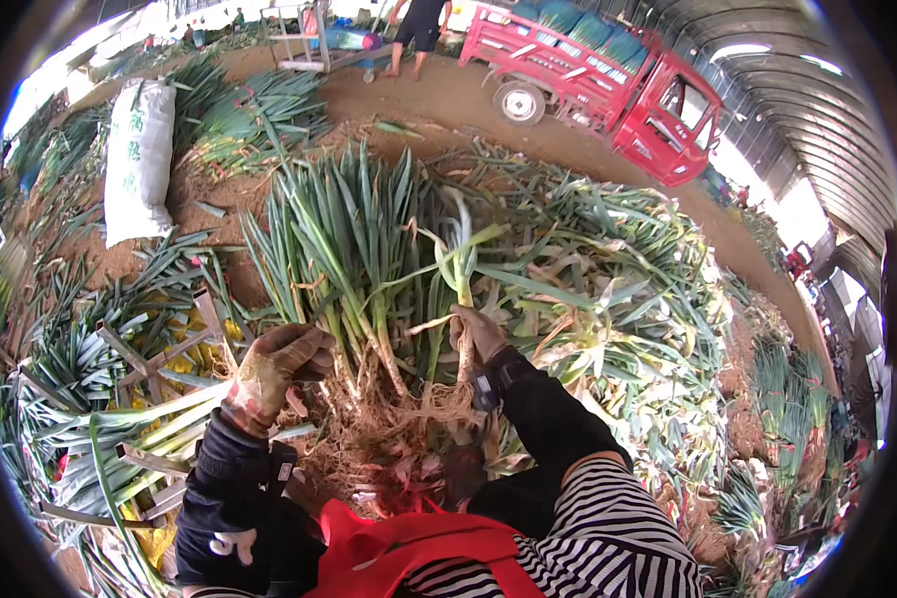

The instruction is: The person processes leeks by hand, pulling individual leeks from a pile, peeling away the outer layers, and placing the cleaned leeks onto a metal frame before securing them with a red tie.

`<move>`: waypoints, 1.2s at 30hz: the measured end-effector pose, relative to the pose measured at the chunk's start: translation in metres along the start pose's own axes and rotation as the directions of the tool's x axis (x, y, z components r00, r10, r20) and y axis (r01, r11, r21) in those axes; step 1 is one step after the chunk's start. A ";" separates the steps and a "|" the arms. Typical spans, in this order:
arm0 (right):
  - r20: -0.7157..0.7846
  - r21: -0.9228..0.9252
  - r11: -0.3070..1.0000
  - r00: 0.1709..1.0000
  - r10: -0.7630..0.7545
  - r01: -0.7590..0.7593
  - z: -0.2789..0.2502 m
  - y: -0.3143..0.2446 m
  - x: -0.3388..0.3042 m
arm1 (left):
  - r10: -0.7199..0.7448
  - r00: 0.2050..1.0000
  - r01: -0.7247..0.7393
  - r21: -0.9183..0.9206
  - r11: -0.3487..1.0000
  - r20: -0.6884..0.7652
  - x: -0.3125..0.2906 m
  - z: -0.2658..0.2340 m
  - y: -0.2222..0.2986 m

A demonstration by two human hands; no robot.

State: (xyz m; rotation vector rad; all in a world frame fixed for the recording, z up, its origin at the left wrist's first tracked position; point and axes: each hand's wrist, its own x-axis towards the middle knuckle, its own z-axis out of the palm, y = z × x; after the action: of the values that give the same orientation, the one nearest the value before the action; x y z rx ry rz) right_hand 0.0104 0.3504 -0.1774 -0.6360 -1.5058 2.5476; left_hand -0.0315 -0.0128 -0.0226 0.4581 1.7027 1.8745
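Observation:
My right hand (478, 334), in a soiled glove, is wrapped round the pale lower stem of a big green onion (459, 264). Its leaves point away from me, and one torn leaf sticks out to the left. My left hand (279, 369), gloved too, is closed with thumb and fingertips together; whether anything thin is pinched there is hidden. Between and beyond both hands lies a thick bunch of untrimmed green onions (344, 234), tops away from me. Their tangled brown roots (389, 424) lie close to my body.
Stripped leaves (618, 289) form a wide heap on the right. At left, a slatted rack (154, 364) stands beside cleaned green onions (159, 434). Farther back are a full white sack (141, 159), a red truck (593, 80) with loaded bundles, and a standing person (422, 25) near a cart.

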 end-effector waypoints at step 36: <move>0.491 -0.654 0.185 0.598 -0.634 0.734 0.180 -0.006 -0.101 | 0.310 0.899 -0.435 -0.531 0.728 -0.310 0.055 0.045 -0.025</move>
State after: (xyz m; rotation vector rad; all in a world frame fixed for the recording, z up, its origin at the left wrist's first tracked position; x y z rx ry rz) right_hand 0.0272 0.1767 -0.0672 0.2121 -2.2945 1.0748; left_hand -0.0436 0.0573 -0.0481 0.3799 1.0729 2.6968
